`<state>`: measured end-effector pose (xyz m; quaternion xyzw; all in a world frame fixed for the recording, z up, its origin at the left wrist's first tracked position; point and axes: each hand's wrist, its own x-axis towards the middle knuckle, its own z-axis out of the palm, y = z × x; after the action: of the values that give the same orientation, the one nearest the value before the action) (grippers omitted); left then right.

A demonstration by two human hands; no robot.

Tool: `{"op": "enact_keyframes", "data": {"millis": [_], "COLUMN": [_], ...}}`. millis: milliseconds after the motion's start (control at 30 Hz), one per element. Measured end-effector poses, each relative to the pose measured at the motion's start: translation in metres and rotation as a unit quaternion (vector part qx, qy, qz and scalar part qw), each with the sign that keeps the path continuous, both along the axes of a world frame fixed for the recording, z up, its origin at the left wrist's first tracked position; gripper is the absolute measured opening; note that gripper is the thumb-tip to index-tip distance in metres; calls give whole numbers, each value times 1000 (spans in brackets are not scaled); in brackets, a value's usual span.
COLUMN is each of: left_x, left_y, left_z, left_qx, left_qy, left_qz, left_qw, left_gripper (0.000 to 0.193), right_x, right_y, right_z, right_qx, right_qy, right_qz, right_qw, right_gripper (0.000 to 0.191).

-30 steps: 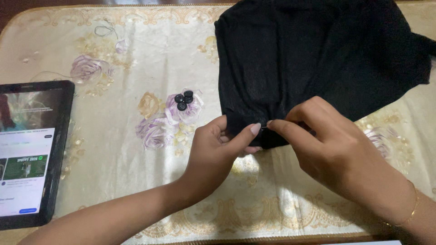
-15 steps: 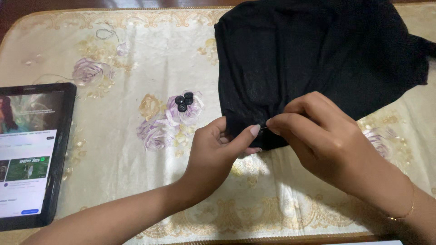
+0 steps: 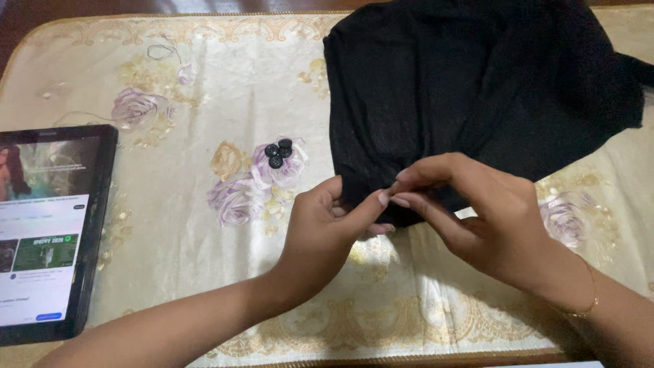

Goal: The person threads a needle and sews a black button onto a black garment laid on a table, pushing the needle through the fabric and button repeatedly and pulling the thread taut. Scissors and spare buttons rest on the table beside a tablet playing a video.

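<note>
A black garment (image 3: 477, 95) lies spread over the upper right of the table. My left hand (image 3: 327, 232) pinches its lower left edge between thumb and fingers. My right hand (image 3: 484, 218) meets it from the right, fingertips pressed together at the same spot of the hem; whatever small thing sits between them is hidden. Three small black buttons (image 3: 278, 152) lie in a cluster on the cloth, just left of the garment and above my left hand.
A cream tablecloth with purple flowers (image 3: 204, 102) covers the table. A black tablet (image 3: 48, 232) with a lit screen lies at the left edge. A loop of dark thread (image 3: 163, 51) rests at the far left.
My hands stay pinched on the garment's edge; the right-hand fingers have shifted slightly at the pinch point. Nothing else has moved.
</note>
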<state>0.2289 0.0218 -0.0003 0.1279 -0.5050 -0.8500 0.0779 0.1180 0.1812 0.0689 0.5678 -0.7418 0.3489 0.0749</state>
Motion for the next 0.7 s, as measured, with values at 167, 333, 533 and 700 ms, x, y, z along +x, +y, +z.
{"op": "enact_keyframes", "data": {"millis": [167,333,533,700], "left_x": [1,1,2,1], "left_y": [-4,-5,-7,-8], "left_z": [2,2,2,3], "left_qx": [-5,-4,1,10], "left_qy": [7,-41,-45,-55], "left_qz": [-11,-19,-39,-44], "left_qw": [1000,999,998,997], "left_gripper": [24,25,25,23], "right_x": [0,-2,-4,-4], "right_y": [1,-1,-1,-1], "right_z": [-4,-8,-11,-12], "right_qx": [-17,-22,-20,-22], "right_qy": [10,18,11,20], "right_qz": [4,10,10,12], "right_qw": [1000,1000,1000,999], "right_gripper": [16,13,12,12]}}
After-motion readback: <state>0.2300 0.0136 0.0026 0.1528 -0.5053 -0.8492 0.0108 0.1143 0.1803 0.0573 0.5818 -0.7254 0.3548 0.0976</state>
